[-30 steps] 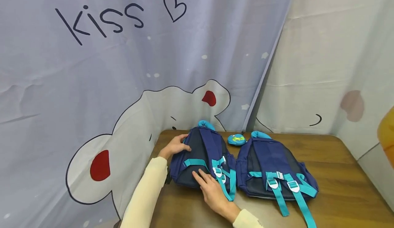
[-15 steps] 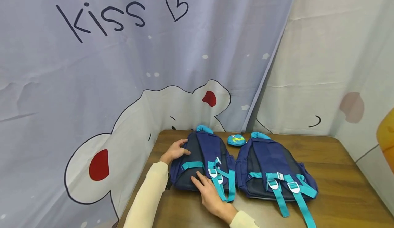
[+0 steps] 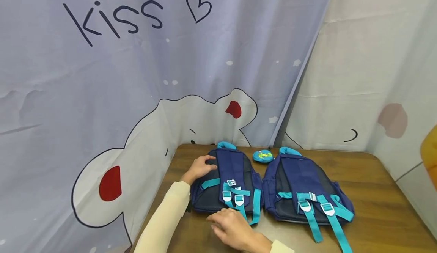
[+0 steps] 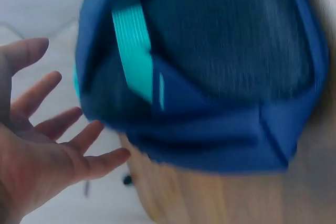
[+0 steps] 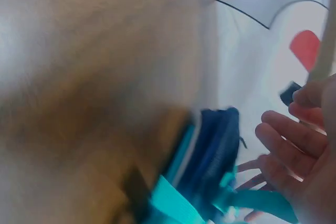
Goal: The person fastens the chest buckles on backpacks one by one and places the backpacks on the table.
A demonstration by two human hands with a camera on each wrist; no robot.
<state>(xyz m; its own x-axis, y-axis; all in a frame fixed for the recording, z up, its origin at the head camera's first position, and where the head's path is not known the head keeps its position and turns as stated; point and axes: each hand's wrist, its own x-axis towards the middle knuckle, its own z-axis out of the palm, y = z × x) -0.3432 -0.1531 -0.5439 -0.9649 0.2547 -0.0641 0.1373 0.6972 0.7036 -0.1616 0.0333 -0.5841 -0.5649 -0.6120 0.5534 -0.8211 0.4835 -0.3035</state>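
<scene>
A navy backpack (image 3: 230, 165) with turquoise straps lies back side up on the left of the table, in the head view. My left hand (image 3: 200, 168) is over its left side with fingers spread; the left wrist view has the fingers (image 4: 71, 124) loosely bent beside the bag, gripping nothing. My right hand (image 3: 233, 226) hovers in front of the bag's bottom edge, fingers relaxed, holding nothing. White buckles (image 3: 233, 197) and turquoise webbing lie on the lower part of that bag. The right wrist view is blurred, with a turquoise strap (image 5: 257, 201) near the hand.
A second navy backpack (image 3: 300, 173) lies right beside the first, its loose straps (image 3: 336, 230) trailing towards the table's front. Between their tops sits a small turquoise pouch (image 3: 263, 156) with a yellow-green figure. Printed curtains (image 3: 205, 63) hang behind the wooden table (image 3: 379, 200).
The left backpack has settled flatter and turned straighter, and its buckles have shifted left. My right hand has drawn off it towards the front. My left hand stays at its left side.
</scene>
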